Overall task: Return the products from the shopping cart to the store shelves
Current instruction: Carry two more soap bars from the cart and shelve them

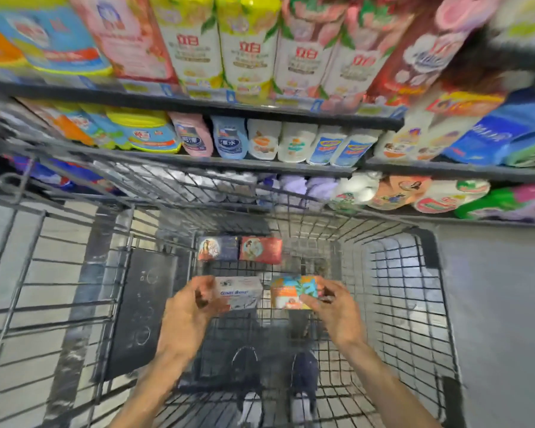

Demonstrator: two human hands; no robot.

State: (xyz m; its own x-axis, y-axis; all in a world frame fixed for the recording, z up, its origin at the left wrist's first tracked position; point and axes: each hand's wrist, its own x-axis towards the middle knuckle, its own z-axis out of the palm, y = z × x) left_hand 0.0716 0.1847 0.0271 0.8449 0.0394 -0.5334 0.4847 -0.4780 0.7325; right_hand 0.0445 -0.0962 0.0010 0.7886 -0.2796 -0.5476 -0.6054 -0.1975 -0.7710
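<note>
**Soap boxes in both hands over the cart**

Boxes of soap sit in each hand above the wire basket of the shopping cart (393, 273). The left hand (195, 307) grips a white and grey box marked "Goat Soap" (240, 293) by its left end, fingers curled round the edge. The right hand (334, 304) grips a colourful orange and teal box (292, 291) by its right end. The two boxes are side by side, just apart, at about the same height.

Beyond them, lower in the cart, lie two more boxes touching side by side: a dark blue box (218, 248) on the left and a red box (261, 250) on the right, both against the far end of the basket.

Through the mesh floor a pair of dark shoes (303, 372) shows below the hands.

Past the cart stand the store shelves (198, 103), dark rails in tiers, packed with detergent pouches and bottles; the upper row holds tall yellow-topped and pink-topped pouches (247, 44), the next row smaller pink, blue and white bottles (229, 137). Edges of the view are blurred.
</note>
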